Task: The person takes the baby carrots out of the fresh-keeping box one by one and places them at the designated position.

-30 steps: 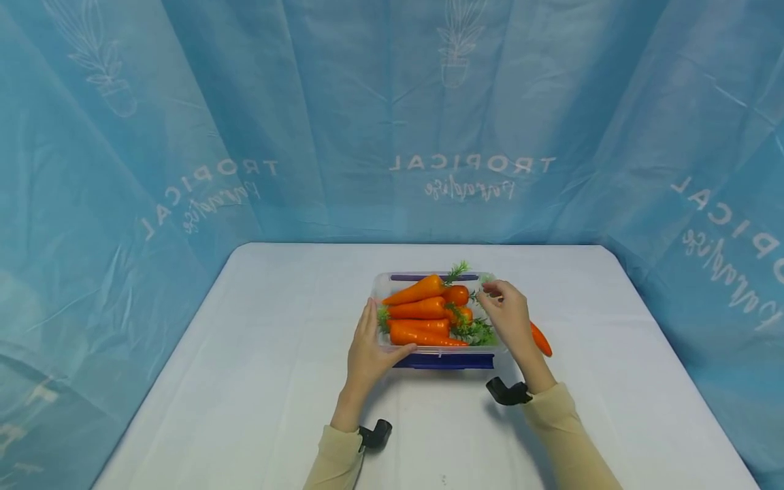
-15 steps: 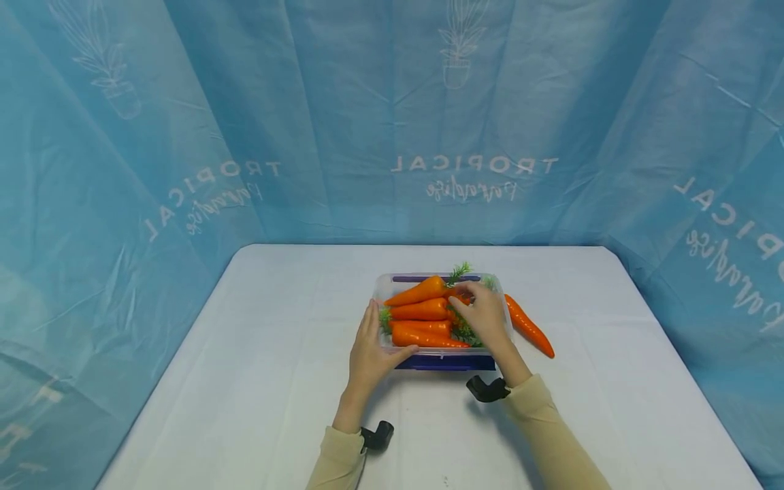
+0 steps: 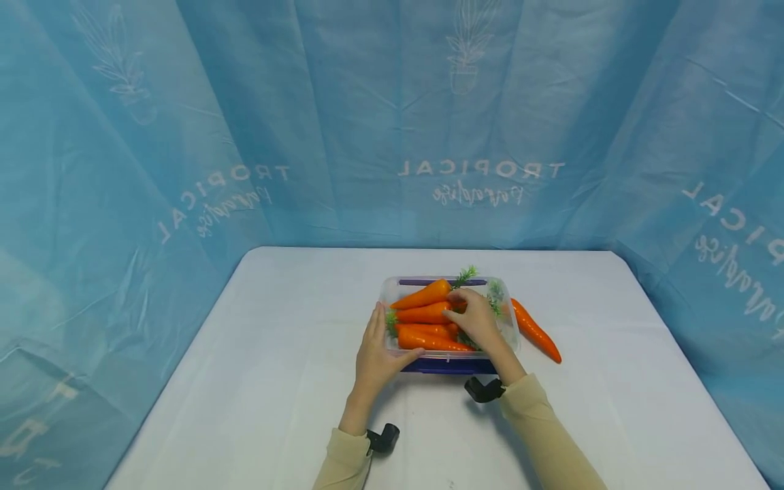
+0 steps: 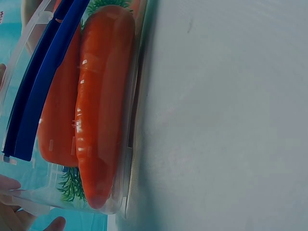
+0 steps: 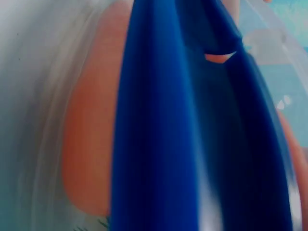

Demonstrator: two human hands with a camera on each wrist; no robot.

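Observation:
A clear plastic food container [image 3: 511, 327] with dark blue side latches [image 3: 450, 366] stands on the table, filled with several orange carrots [image 3: 422, 314] with green leafy tops. My left hand [image 3: 375, 364] rests on its left side, fingers straight along the wall and thumb along the near rim. My right hand [image 3: 478, 320] reaches inside, its thumb and fingers curled round the thick end of a carrot, which they partly hide. In the left wrist view, a carrot [image 4: 103, 106] shows through the near wall beside an unfastened blue latch [image 4: 41, 86].
Another carrot [image 3: 537, 331] lies on the white tabletop [image 3: 294, 327], just right of the container. A blue curtain [image 3: 343, 136] hangs behind and at both sides of the table. A blurred blue latch [image 5: 154, 120] fills much of the right wrist view.
My right hand has moved left from the container's right side to the carrots in the middle, and its fingers have closed in there. The left hand stays against the container.

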